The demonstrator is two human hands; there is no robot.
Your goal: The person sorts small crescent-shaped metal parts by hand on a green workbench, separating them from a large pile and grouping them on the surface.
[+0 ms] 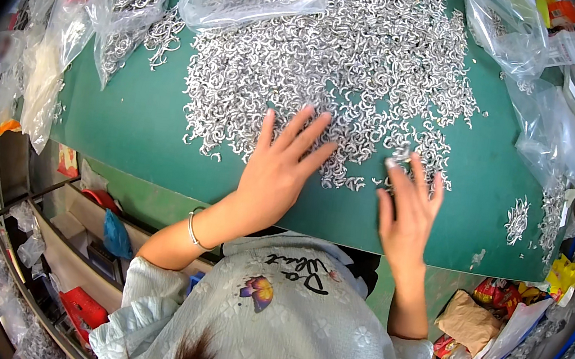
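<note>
On the green desk [130, 130] I see small, curved, silvery metal pieces [266, 68] — bare left hand [276, 171] over them, grip spread wide; bare right hand [411, 207] loosely curled — its hold I cannot tell.

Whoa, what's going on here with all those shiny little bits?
A person is working bare-handed at a green table spread with a big pile of small, silvery, curved pieces. The left hand lies with fingers spread at the near edge of the pile. The right hand is at pieces along the same edge, farther right; blur hides whether it grips any. A clear plastic bag holding more pieces lies at the far side.
</note>
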